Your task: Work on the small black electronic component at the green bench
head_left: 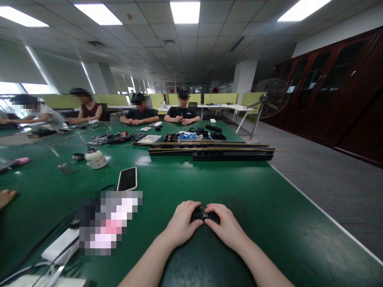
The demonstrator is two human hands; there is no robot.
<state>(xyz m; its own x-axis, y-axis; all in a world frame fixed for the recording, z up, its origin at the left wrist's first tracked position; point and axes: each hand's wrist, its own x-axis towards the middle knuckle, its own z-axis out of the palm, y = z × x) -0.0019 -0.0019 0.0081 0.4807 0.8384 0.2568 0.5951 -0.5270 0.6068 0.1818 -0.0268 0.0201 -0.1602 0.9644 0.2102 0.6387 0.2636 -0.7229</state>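
Observation:
A small black object with a greyish metallic middle (204,215) lies low over the green tabletop (203,181), between my two hands; its exact kind is too small to make out. My left hand (184,221) grips its left end, thumb in front and fingers behind. On the other end, my right hand (224,224) holds it in the same way, fingers curled over the back. The fingertips of both hands nearly meet at the middle part. Much of the object is hidden under the fingers.
Long black rails (233,156) with thin brass-coloured rods lie across the table ahead. To the left are a phone (127,178), a pale jar (96,158), a white power bank-like block (61,245) and cables. Several people sit at the far side; another person's hand (6,197) shows at left.

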